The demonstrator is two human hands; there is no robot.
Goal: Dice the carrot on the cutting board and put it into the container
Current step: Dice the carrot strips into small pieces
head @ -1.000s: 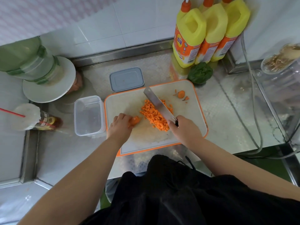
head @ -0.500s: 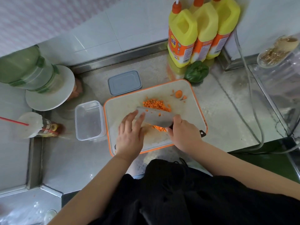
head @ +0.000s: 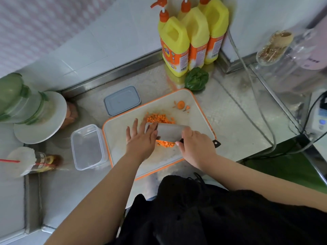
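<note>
While gripping the black handle of the cleaver [head: 169, 133] in the right hand [head: 196, 147], fingers curled round it, holds the broad blade laid across the middle of the cutting board [head: 198, 121], tilted, edge towards the body. Left hand [head: 141, 138] flat and released, fingers straight and spread, fingertips resting on the left end of the blade. Diced carrot [head: 159, 118] heaped on the board just beyond the blade, a smaller clump [head: 165, 143] showing at the blade's near edge between the two hands. Carrot end slice [head: 180, 104] and a few scraps lying apart near the far right corner of the board. Clear container [head: 87, 147] with nothing orange inside, standing on the steel worktop [head: 238, 124] just beside the left edge of the board, touching or nearly so; cannot tell which. Grey lid [head: 122, 100] lying flat beyond the board's far left corner. Three yellow bottles [head: 174, 48] with orange pumps lined up against the tiled wall, a green leafy vegetable [head: 196, 81] in front of them, near the far edge of the board. At far left, a large green water bottle [head: 19, 99] upended on a white base, and a cup with a red straw [head: 26, 160] close by
</note>
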